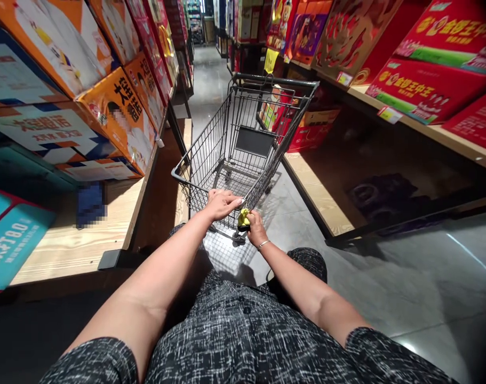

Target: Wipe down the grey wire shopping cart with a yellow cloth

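A black wire shopping cart [205, 144] stands in the aisle, one end close to my knees and its handle at the far end. My left hand [222, 204] rests over the near top rim, its fingers curled around the bar. Just below and to the right, my right hand [257, 228] is closed on a crumpled yellow cloth [244, 217], which lies against the near corner of the cart. Part of the cloth is hidden by my fingers. A bracelet circles my right wrist. Inside the basket, only bare wire mesh shows.
Orange boxes [118, 114] are stacked on the left wooden shelf [106, 234], beside a teal box [21, 234]. Red boxes [435, 85] fill the right shelf, over a low wooden platform [318, 197] with a dark edge. Grey tiled floor [210, 66] runs down the aisle.
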Action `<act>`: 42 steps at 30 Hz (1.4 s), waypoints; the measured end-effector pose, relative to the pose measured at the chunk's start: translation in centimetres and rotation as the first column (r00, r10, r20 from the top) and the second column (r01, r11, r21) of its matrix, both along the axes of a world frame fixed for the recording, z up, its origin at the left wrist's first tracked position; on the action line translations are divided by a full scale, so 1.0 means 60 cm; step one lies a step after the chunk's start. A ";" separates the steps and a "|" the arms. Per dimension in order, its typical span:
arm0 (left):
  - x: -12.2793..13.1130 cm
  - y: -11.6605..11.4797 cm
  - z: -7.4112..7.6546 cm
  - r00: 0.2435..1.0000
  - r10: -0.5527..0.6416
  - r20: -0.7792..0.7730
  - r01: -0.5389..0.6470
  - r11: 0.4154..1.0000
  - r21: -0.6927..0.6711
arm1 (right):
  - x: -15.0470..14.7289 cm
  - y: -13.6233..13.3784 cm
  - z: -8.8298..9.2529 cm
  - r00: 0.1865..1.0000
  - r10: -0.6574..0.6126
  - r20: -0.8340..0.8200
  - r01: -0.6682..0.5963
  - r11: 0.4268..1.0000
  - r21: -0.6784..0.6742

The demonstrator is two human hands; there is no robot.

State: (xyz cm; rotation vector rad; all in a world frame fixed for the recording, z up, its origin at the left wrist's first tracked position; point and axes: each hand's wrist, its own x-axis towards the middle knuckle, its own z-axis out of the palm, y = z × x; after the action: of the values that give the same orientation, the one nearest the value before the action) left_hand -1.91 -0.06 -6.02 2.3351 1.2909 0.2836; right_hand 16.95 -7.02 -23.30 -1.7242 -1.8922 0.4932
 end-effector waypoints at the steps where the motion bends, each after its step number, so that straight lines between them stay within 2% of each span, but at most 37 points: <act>1: -0.003 0.000 -0.001 1.000 0.012 0.012 -0.012 1.000 0.006 | 0.007 0.002 0.003 0.999 0.028 0.042 -0.027 0.999 -0.038; 3: -0.008 0.001 -0.004 0.998 0.051 0.032 -0.051 0.999 0.015 | 0.028 0.011 0.020 0.990 0.076 0.118 -0.064 0.992 -0.107; 5: -0.011 0.001 -0.005 0.995 0.093 0.042 -0.093 0.996 0.014 | 0.051 0.023 0.048 0.986 0.045 0.163 -0.028 0.995 -0.099; 7: -0.011 0.002 -0.004 0.993 0.115 0.031 -0.116 0.993 0.018 | 0.068 0.035 0.083 0.987 -0.052 0.153 0.046 0.998 0.044; 9: -0.007 0.001 -0.002 0.993 0.120 -0.007 -0.120 0.992 0.048 | 0.072 0.044 0.123 0.988 -0.112 0.106 0.082 0.962 0.259; 11: 0.001 0.000 0.001 0.991 0.117 -0.071 -0.110 0.990 0.091 | 0.063 0.051 0.162 0.992 -0.064 0.106 0.014 0.908 0.419; 13: 0.008 -0.003 0.002 0.985 0.102 -0.136 -0.085 0.989 0.124 | 0.048 0.059 0.195 0.981 0.033 0.191 -0.120 0.877 0.466; 15: 0.014 -0.006 0.000 0.983 0.084 -0.162 -0.061 0.988 0.142 | 0.037 0.073 0.222 0.946 0.102 0.307 -0.229 0.882 0.412; 17: 0.017 -0.009 -0.003 0.988 0.078 -0.134 -0.057 0.987 0.152 | 0.040 0.097 0.245 0.910 0.111 0.399 -0.256 0.908 0.331; 20: 0.017 -0.012 -0.007 0.994 0.092 -0.055 -0.084 0.988 0.131 | 0.072 0.157 0.281 0.877 0.051 0.478 -0.198 0.944 0.263; 23: 0.018 -0.016 -0.008 0.995 0.102 -0.009 -0.100 0.992 0.082 | 0.114 0.223 0.321 0.840 -0.056 0.539 -0.064 0.977 0.201; 25: 0.017 -0.018 -0.008 0.995 0.103 0.012 -0.104 0.993 0.064 | 0.131 0.254 0.344 0.805 -0.083 0.588 -0.003 0.990 0.144; 29: 0.009 -0.017 -0.011 0.994 0.103 0.028 -0.105 0.992 0.075 | 0.123 0.267 0.366 0.765 0.020 0.643 -0.058 0.998 0.037; 36: -0.015 -0.007 -0.012 0.993 0.073 0.095 -0.080 0.994 0.075 | 0.079 0.223 0.372 0.716 0.161 0.680 -0.143 0.986 -0.083; 42: -0.039 0.006 -0.021 0.988 0.055 0.147 -0.067 0.994 0.082 | 0.063 0.186 0.382 0.702 0.161 0.694 -0.131 0.987 -0.096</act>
State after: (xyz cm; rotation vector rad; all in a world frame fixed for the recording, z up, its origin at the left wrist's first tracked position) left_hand -4.26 0.32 -7.28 2.3009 1.3039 0.5292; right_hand 20.74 4.15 -0.40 -1.9670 -2.5678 -0.1238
